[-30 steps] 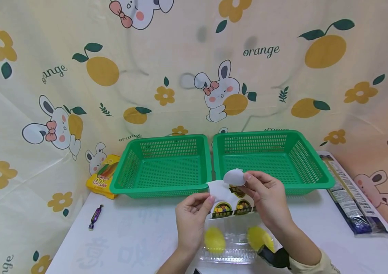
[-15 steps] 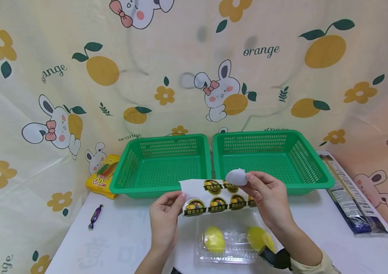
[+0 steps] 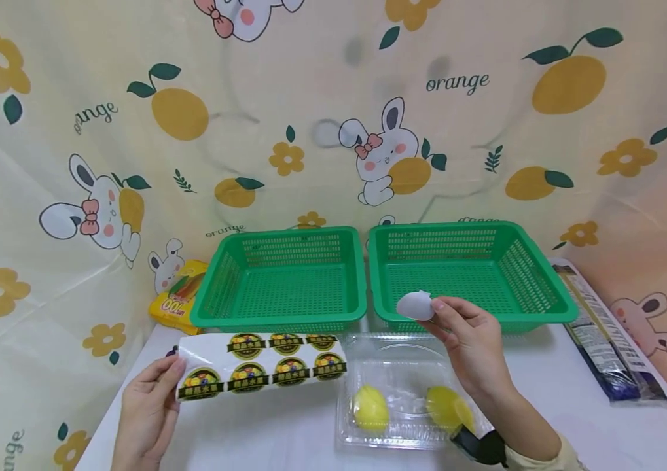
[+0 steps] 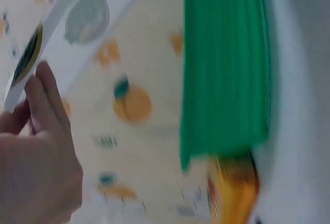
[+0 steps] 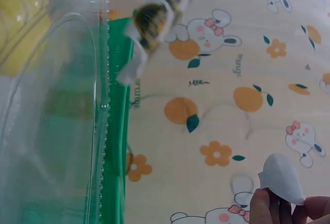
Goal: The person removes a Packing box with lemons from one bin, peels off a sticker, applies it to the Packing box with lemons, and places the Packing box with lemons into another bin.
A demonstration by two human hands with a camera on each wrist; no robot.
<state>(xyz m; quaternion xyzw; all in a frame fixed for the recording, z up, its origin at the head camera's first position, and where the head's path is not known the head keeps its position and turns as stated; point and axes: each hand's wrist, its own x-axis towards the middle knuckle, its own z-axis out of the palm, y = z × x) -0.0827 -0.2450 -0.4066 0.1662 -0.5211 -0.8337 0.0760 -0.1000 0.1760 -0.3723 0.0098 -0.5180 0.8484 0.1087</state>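
- Holding sticker sheet by its left end, left hand pinches it low over the desk.
- Right hand pinches peeled sticker above clear box, front of right basket.

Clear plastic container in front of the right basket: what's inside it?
Inside the clear plastic container lie two yellow pieces, side by side. The right hand covers part of the right piece, so its full shape stays hidden.
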